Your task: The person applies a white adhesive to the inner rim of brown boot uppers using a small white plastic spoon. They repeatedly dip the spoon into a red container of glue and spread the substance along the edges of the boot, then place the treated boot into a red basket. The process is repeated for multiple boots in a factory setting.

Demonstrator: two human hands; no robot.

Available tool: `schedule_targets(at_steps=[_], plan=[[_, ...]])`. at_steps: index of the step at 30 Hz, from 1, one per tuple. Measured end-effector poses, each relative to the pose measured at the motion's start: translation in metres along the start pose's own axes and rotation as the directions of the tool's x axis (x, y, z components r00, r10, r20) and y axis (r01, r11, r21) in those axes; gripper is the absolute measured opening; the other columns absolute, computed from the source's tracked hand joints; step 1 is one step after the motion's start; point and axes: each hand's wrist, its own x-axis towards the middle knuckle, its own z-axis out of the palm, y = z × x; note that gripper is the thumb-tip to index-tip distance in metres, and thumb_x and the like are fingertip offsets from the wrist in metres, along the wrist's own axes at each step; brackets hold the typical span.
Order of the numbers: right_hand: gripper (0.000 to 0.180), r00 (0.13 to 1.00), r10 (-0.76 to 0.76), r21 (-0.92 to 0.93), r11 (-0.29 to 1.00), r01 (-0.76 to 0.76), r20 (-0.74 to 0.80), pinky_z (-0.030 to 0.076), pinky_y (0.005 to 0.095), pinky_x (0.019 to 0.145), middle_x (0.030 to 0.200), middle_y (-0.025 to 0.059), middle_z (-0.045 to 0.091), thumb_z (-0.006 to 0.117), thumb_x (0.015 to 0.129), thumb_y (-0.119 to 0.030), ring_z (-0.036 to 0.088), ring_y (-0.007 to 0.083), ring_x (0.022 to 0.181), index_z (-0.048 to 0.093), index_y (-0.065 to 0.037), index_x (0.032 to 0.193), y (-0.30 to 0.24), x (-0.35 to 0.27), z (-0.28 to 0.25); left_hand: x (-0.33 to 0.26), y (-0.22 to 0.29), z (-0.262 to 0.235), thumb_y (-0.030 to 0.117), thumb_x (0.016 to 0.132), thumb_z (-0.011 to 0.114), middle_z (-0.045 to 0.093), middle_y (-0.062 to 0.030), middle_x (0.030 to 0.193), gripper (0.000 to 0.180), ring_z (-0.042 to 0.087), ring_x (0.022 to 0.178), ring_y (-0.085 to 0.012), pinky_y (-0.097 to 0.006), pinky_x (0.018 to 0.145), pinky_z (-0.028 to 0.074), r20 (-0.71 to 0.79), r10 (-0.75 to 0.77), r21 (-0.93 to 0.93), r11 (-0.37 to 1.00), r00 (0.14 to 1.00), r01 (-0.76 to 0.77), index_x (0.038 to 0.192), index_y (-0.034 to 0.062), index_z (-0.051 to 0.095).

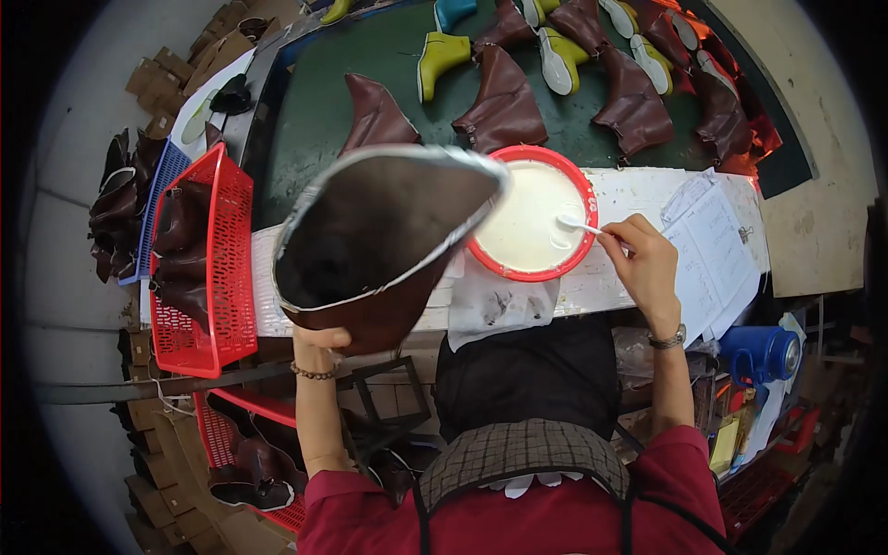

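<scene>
A brown leather boot upper [407,291] is gripped in my left hand [321,342], its wide pale-edged opening facing up toward me. It looks slightly blurred and overlaps the left rim of a red bowl [592,196]. White liquid [518,217] fills much of that bowl. Between the fingers of my right hand [646,266] is a thin white brush [581,225], resembling a toothbrush, its head at the liquid near the bowl's right side. Most of my left fingers are hidden behind the leather.
Several brown uppers [499,102] and yellow lasts [440,60] lie on the green conveyor belt [305,120] beyond the bowl. Red baskets [222,268] with uppers stand at left. Papers [710,254] lie to the right, above a blue flask [758,354]. A stained cloth [504,301] hangs over the edge.
</scene>
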Motion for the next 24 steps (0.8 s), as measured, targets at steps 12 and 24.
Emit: schedule_targets(at_steps=[12,24], plan=[[0.013,0.891,-0.452,0.614,0.715,0.334,0.041,0.048,0.0344,0.085,0.094,0.0059,0.073,0.079,0.085,-0.005,0.066,0.0201,0.090,0.081,-0.005,0.098,-0.060,0.062,-0.018,0.021,-0.034,0.028,0.018,0.066,0.091,0.060,-0.0149,0.138,0.089,0.061,0.120,-0.0290,-0.041,0.102,0.052,0.077,0.028,-0.289,0.957,0.997,-0.005,0.142,-0.0037,0.051],[0.019,0.931,-0.353,0.688,0.652,0.319,-0.096,0.043,0.0323,0.087,0.090,0.0007,0.071,0.085,0.078,-0.006,0.064,0.0151,0.088,0.082,-0.010,0.096,-0.040,0.048,0.004,0.036,-0.044,0.036,0.022,0.068,0.089,0.059,-0.0162,0.139,0.089,0.059,0.122,-0.0323,-0.043,0.099,0.054,0.042,-0.016,-0.298,0.954,0.999,0.027,0.143,-0.0036,0.050]])
